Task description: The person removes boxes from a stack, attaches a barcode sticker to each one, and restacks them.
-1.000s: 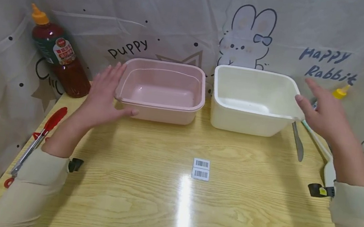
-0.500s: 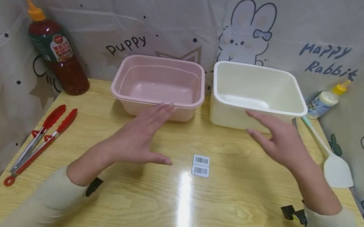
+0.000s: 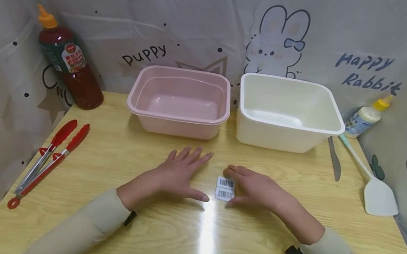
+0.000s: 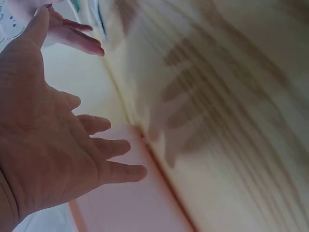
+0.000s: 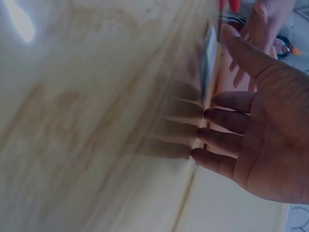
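My left hand (image 3: 178,177) hovers over the middle of the table with its fingers spread and nothing in them. Just to its right lies a pair of small white barcode labels (image 3: 225,189) on the wood. Over the labels' right edge is my right hand (image 3: 257,188), fingers extended and thumb apart, holding nothing. In the left wrist view the left palm (image 4: 53,140) faces the camera, its shadow falling on the table. From the right wrist, the right hand's fingers (image 5: 224,140) point toward the tabletop near the labels; whether they touch it I cannot tell.
A pink bin (image 3: 177,126) and a white bin (image 3: 275,135) stand side by side at the back. Red tongs (image 3: 51,159) and a sauce bottle (image 3: 70,64) are at left. A knife (image 3: 334,160), a spatula (image 3: 379,195) and a small yellow-capped bottle (image 3: 365,117) are at right.
Both hands have come away from the bins' outer sides, moving inward and toward the front, and now lie close on either side of the barcode labels. The bins stay in place.
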Available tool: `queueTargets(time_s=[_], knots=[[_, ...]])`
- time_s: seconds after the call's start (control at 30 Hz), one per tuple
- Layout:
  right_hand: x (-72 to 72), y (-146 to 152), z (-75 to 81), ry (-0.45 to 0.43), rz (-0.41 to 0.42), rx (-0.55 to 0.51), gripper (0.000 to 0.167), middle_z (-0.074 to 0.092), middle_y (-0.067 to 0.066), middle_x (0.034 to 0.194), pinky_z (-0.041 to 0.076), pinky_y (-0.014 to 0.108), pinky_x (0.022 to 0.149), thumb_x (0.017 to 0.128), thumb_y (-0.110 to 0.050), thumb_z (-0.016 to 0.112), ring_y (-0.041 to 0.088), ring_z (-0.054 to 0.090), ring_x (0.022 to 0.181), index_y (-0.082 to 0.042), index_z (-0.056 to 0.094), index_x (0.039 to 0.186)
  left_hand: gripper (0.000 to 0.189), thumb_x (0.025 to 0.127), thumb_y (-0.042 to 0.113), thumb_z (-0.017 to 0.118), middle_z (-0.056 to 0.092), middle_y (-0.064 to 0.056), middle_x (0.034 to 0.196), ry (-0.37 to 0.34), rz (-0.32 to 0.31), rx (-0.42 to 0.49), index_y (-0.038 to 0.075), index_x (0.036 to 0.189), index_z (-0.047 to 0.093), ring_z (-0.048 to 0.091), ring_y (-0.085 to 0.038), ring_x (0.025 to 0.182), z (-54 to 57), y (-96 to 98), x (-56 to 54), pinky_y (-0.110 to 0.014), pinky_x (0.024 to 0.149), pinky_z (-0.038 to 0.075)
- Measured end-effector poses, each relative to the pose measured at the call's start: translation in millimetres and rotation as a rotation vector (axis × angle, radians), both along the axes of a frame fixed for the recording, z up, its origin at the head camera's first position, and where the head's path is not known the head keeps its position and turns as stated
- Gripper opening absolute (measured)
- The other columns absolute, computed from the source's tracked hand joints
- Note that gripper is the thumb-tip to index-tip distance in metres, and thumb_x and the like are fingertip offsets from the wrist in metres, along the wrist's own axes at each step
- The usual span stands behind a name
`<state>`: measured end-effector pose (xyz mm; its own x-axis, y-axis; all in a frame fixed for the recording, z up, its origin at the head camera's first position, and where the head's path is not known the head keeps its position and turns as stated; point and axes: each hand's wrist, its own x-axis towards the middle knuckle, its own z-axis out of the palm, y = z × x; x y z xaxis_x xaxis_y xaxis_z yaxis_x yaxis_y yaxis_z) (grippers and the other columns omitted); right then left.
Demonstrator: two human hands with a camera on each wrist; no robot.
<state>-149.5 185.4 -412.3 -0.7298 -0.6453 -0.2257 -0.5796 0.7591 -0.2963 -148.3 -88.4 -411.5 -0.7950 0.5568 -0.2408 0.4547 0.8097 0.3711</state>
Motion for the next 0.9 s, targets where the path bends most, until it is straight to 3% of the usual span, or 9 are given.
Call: queueTargets(time_s=[0.13, 0.37, 0.5, 0.6, 0.67, 0.8, 0.9], knots=[[0.6, -6, -4.8, -0.001, -0.008, 0.046, 0.087, 0.043, 0.011, 0.160, 0.047, 0.053, 0.109, 0.082, -0.048, 0.082, 0.033, 0.045, 0.145, -0.012, 0.045, 0.153, 0.114, 0.078, 0.086, 0.056, 0.007, -0.008, 0.173, -0.049, -0.006, -0.044, 0.037, 0.164, -0.001, 0.010, -0.043, 0.157, -4.8, 6.1, -6.5, -0.074, 0.118, 0.018], [-4.4, -9, -5.0, 0.145, 0.027, 0.069, 0.065, 0.056, 0.010, 0.149, 0.055, 0.050, 0.098, 0.089, -0.040, 0.078, 0.033, 0.060, 0.131, -0.013, 0.057, 0.144, 0.110, 0.082, 0.082, 0.057, 0.009, -0.007, 0.172, -0.107, 0.000, -0.057, 0.034, 0.164, 0.003, 0.015, -0.039, 0.157, -4.4, 9.6, -18.2, -0.071, 0.119, 0.018], [-9.2, -11, -6.8, 0.210, 0.040, 0.034, 0.047, 0.066, 0.006, 0.138, 0.059, 0.046, 0.090, 0.089, -0.033, 0.078, 0.029, 0.068, 0.119, -0.016, 0.068, 0.132, 0.106, 0.084, 0.076, 0.061, 0.014, -0.009, 0.171, -0.123, 0.009, -0.024, 0.030, 0.165, 0.010, 0.018, -0.035, 0.157, -1.4, 5.2, -19.3, -0.068, 0.121, 0.018], [-14.5, -11, -7.9, 0.240, 0.043, -0.014, 0.028, 0.075, 0.000, 0.121, 0.061, 0.040, 0.079, 0.090, -0.027, 0.078, 0.022, 0.074, 0.102, -0.019, 0.075, 0.117, 0.102, 0.087, 0.073, 0.061, 0.018, -0.010, 0.170, -0.120, 0.013, 0.005, 0.028, 0.165, 0.013, 0.021, -0.031, 0.157, -0.5, 0.3, -20.3, -0.063, 0.123, 0.021], [-18.7, -10, -6.2, 0.225, 0.021, -0.044, 0.020, 0.077, -0.004, 0.112, 0.060, 0.038, 0.074, 0.091, -0.025, 0.076, 0.018, 0.074, 0.095, -0.021, 0.076, 0.111, 0.099, 0.089, 0.071, 0.060, 0.021, -0.009, 0.170, -0.117, 0.013, 0.046, 0.025, 0.164, 0.016, 0.022, -0.029, 0.157, 0.1, -2.4, -21.6, -0.057, 0.124, 0.023], [-29.1, -9, 4.8, 0.146, -0.052, -0.146, 0.018, 0.078, -0.004, 0.103, 0.059, 0.038, 0.076, 0.095, -0.024, 0.072, 0.016, 0.074, 0.091, -0.019, 0.077, 0.111, 0.087, 0.093, 0.063, 0.062, 0.036, -0.007, 0.164, -0.127, 0.065, 0.193, 0.021, 0.162, 0.028, 0.034, -0.025, 0.152, 4.4, -5.4, -24.8, -0.047, 0.123, 0.031], [-36.9, -11, 17.1, 0.093, -0.097, -0.249, 0.019, 0.077, -0.003, 0.095, 0.056, 0.034, 0.071, 0.097, -0.024, 0.069, 0.011, 0.069, 0.080, -0.016, 0.077, 0.113, 0.076, 0.094, 0.057, 0.065, 0.047, -0.006, 0.158, -0.129, 0.126, 0.318, 0.022, 0.157, 0.039, 0.045, -0.028, 0.145, 8.4, -5.9, -26.7, -0.050, 0.118, 0.039]])
